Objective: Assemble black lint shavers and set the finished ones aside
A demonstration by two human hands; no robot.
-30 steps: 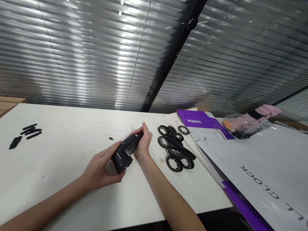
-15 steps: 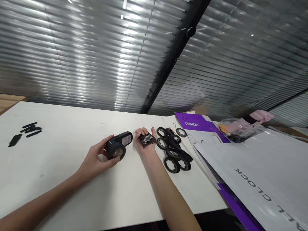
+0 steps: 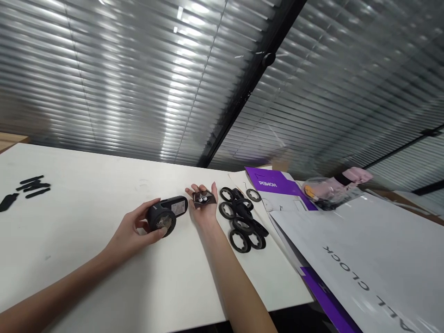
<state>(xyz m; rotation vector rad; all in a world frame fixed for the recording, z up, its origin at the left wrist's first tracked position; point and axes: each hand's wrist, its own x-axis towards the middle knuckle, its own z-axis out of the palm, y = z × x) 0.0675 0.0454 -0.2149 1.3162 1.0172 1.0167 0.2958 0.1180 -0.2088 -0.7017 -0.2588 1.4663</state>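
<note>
A black handheld device [image 3: 160, 210] with a round perforated metal face and a white label is in my left hand [image 3: 133, 231], thumb at the metal face and fingers behind. Palm up, my right hand [image 3: 204, 208] lies just right of the device with its fingers apart. On that palm rests a small dark, shiny packet [image 3: 203, 199] with two small bright round spots. Several black rings [image 3: 240, 240] with notched inner edges lie in a cluster right of my right hand, among other black parts.
Several flat black pieces [image 3: 34, 185] lie at the far left of the white table [image 3: 86, 194]. On the right are a purple and white box [image 3: 268, 182], a large white box [image 3: 347, 240] and a pink item [image 3: 354, 175] in clear plastic. A blind-covered glass wall stands behind.
The view has shifted slightly, moving most things leftward. My right hand has tilted a little, showing the packet's two bright spots more clearly. My left hand still holds the device.
</note>
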